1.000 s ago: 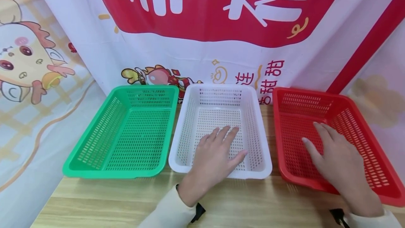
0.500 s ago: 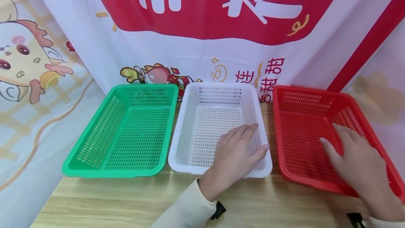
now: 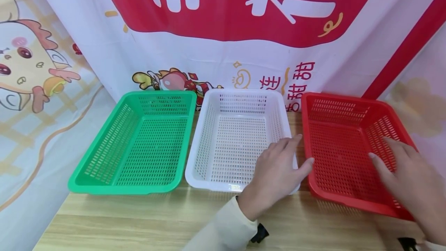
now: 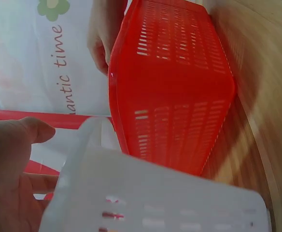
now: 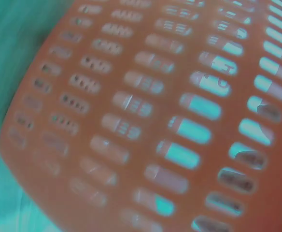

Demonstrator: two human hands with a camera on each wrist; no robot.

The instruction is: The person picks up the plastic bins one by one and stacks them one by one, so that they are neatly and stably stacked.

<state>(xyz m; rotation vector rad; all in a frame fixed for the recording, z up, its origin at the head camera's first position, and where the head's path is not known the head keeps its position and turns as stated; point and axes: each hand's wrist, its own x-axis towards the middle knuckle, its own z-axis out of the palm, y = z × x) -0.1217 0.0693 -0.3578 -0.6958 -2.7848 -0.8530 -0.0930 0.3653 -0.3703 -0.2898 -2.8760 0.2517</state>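
My left hand (image 3: 277,171), fingers spread and relaxed, hovers over the right rim of the white basket (image 3: 240,136); its thumb reaches toward the red basket (image 3: 338,158). The left wrist view has this hand (image 4: 8,169) beside the white basket's wall (image 4: 155,193), with the red basket's end (image 4: 175,87) beyond. Over the red basket's right side is my right hand (image 3: 411,183), thumb and fingers apart, nothing held. Slotted basket wall (image 5: 126,106) fills the right wrist view, blurred and off-colour, and no fingers appear there. Both baskets show bare slotted floors.
To the left stands a green basket (image 3: 156,150), in a row with the other two. All are on a wood-grain table (image 3: 139,220). A printed cloth (image 3: 223,61) hangs right behind them, and more patterned cloth (image 3: 45,134) covers the left side.
Both hands have moved right: the left from over the middle of the white basket to its right rim, the right toward the red basket's far right side. The baskets stay in place.
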